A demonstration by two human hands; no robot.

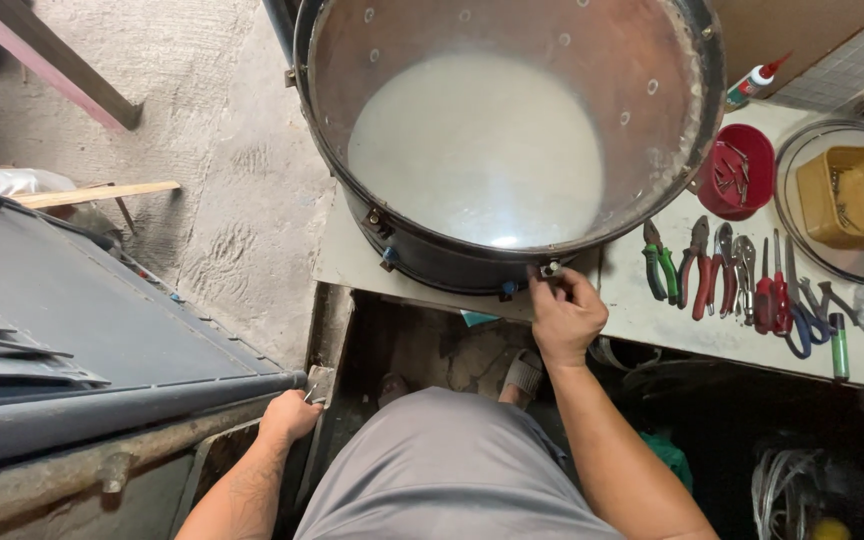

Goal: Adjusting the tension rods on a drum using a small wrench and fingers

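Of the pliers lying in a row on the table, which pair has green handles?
The leftmost pliers, nearest the drum. The other pairs beside them have red handles.

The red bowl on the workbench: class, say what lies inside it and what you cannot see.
Inside the red bowl lies a loose heap of small metal fasteners, probably screws or nails. The bowl's floor beneath the heap is covered, and their exact kind is too small to tell.

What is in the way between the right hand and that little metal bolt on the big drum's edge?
Nothing visible. The right hand already touches the small metal bolt on the drum rim.
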